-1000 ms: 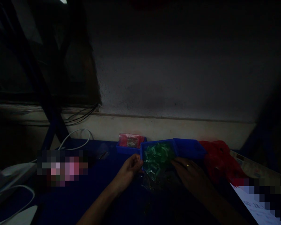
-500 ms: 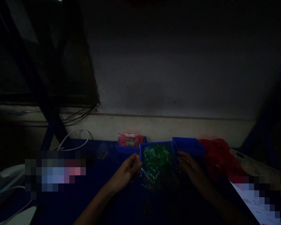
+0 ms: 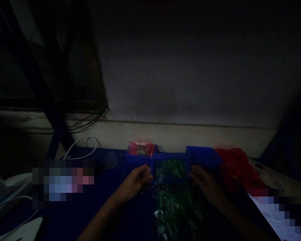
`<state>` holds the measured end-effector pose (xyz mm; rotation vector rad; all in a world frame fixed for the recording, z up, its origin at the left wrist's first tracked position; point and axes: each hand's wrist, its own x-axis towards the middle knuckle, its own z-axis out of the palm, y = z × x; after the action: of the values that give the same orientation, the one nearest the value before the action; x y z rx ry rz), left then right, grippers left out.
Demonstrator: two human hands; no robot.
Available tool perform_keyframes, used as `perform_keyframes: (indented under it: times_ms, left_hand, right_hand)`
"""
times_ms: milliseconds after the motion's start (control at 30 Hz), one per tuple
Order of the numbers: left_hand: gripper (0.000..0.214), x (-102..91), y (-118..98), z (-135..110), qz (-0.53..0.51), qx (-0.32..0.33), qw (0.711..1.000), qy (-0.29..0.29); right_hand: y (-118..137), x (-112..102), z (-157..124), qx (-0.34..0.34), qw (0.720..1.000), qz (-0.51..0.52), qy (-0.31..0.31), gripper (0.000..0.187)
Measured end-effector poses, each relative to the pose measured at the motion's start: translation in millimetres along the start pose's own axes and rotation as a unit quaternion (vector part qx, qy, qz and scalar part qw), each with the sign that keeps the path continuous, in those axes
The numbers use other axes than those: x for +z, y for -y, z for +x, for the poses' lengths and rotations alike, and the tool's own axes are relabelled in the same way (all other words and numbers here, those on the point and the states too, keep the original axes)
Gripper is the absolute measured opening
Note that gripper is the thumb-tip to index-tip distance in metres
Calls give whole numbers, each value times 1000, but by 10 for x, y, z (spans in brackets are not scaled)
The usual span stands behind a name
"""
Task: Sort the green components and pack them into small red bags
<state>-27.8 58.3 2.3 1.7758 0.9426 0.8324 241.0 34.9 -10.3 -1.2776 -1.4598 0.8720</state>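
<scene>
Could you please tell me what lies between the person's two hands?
The head view shows a blue bin with green pieces between the left hand and right hand.

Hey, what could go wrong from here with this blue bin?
Green pieces lie in front of the tilted blue bin, so some might scatter across the table. Others sit inside and could be overlooked in this dim light. If the left hand or right hand slips, the bin might drop.

Blue bin point(image 3: 170, 155), tilted between left hand point(image 3: 139, 177) and right hand point(image 3: 202, 176), glossy green pieces point(image 3: 175, 167) inside, more strewn below the hands
</scene>
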Motion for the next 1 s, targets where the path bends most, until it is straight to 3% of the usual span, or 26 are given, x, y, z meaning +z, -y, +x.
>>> perform_keyframes:
  times_ms: [500,1000]
  left_hand:
    - [17,38,-39,20,116,28,991,-62]
    - [17,5,3,23,198,93,971,-101]
  right_hand:
    - [-113,-9,29,-29,999,-14,-29,18]
    - [26,-37,-5,-69,993,-92,-38,19]
